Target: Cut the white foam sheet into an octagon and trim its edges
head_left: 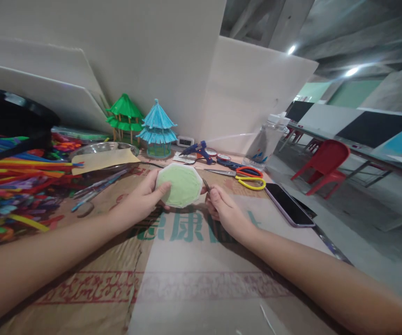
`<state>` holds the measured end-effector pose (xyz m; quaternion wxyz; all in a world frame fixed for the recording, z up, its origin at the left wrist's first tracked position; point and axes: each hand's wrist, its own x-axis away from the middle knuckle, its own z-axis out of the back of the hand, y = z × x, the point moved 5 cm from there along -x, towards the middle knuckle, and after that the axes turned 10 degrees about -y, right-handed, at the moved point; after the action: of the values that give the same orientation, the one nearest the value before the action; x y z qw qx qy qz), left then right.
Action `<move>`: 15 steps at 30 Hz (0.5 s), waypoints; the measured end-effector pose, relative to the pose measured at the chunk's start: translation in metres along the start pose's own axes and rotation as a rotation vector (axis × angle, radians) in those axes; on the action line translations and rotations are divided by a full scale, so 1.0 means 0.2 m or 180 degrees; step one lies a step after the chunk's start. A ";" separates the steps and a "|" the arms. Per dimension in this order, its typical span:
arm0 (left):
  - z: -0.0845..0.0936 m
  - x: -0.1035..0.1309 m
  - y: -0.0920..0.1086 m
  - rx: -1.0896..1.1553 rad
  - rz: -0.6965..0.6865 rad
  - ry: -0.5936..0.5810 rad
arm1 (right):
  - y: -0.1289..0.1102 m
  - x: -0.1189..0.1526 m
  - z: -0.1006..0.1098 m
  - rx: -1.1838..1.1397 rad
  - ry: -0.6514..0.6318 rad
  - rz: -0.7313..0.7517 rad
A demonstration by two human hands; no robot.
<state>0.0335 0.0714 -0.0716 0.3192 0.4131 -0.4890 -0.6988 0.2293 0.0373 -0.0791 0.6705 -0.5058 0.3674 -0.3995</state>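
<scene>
My left hand (154, 193) holds a pale green disc (180, 185) with a white, many-sided rim by its left side, the thumb lying on its face. At the disc's right edge, my right hand (218, 200) is closed on a thin dark tool (206, 185), its tip pointing up and left toward the rim. The tool's lower part is hidden in the fingers, so its kind cannot be made out. Both hands are above the cardboard-covered table (110, 251).
Green (124, 116) and blue (157, 128) model pavilions stand behind, with a glue gun (199, 151). Scissors (250, 178), a phone (288, 204) and a clear bottle (265, 139) are on the right. Colourful fuzzy stems (12, 186) lie left, near a metal bowl (131, 150).
</scene>
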 end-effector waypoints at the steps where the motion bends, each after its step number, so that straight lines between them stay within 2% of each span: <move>1: 0.01 0.00 0.00 -0.0020 0.0003 0.0034 | 0.00 0.00 0.00 0.0005 0.0011 -0.0002; 10: 0.01 0.00 -0.01 0.0154 0.0010 -0.0007 | 0.02 0.00 0.01 -0.0099 0.0002 -0.0005; 15: -0.01 0.00 -0.01 0.0053 0.0024 -0.0121 | -0.01 -0.01 0.04 -0.0110 0.0308 0.0084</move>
<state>0.0345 0.0712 -0.0749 0.3090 0.4006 -0.5023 -0.7012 0.2351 0.0407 -0.0745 0.6484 -0.4925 0.4129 -0.4082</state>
